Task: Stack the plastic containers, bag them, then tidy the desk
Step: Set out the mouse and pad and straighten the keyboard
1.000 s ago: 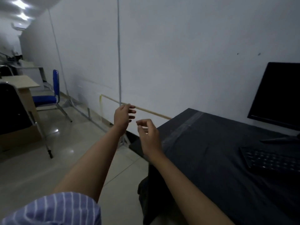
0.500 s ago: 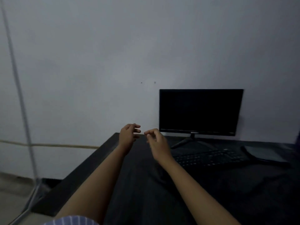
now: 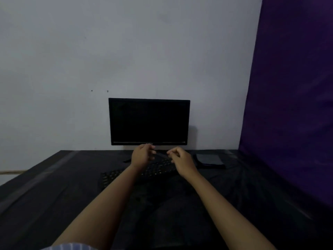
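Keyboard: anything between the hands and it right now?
Nothing visible. Both the left hand and right hand are empty, fingers loosely curled, above the keyboard in front of the monitor. No plastic containers or bag are in view on the desk.

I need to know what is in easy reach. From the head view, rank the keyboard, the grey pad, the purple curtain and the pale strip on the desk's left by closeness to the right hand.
1. Keyboard, directly under the right hand.
2. Grey pad, just to its right.
3. Purple curtain, at the far right.
4. Pale strip, across the desk's left side.
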A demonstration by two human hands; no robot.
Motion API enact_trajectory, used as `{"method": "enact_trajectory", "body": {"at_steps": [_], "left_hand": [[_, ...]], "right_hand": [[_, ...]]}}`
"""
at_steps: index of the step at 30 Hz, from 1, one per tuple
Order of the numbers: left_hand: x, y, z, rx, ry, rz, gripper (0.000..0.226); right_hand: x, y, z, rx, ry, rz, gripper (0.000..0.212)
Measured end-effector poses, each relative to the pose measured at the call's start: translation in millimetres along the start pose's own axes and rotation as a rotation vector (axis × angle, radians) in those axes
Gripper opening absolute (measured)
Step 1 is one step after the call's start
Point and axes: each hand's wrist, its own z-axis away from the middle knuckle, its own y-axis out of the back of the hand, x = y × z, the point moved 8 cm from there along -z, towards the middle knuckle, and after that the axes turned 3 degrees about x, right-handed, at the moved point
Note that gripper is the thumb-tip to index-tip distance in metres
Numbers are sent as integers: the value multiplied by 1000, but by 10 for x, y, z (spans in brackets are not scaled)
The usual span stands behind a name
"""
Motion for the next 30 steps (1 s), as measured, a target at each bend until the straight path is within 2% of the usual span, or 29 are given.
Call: {"method": "enact_trajectory", "body": {"at_steps": [4, 10, 17, 20, 22, 23, 26, 30], "left_hand": [[-200, -413, 37, -42, 44, -63, 33], [-640, -1106, -60, -135, 210, -85, 31], [-1136, -1809, -468, -208, 293, -163, 37], [-1290, -2052, -751, -239, 289, -316, 32], [-1427, -2200, -937, -263, 308, -410, 38], [-1521, -2258, -1047, -251, 340, -452, 40], [-1518, -2409, -1298, -229, 215, -557, 44], [-1622, -2564, -1526, -175, 274, -561, 46]], "right_hand": [[433, 469, -13, 86, -56, 4, 15], [1114, 1001, -158, 147, -143, 69, 19], [1830, 1462, -522, 199, -256, 193, 12], [2056, 1618, -676, 215, -315, 242, 14], [2188, 1677, -775, 218, -349, 269, 15], [2265, 1698, -834, 218, -365, 286, 15], [2428, 1716, -1009, 210, -404, 332, 18], [2570, 1735, -1300, 204, -432, 403, 22]]}}
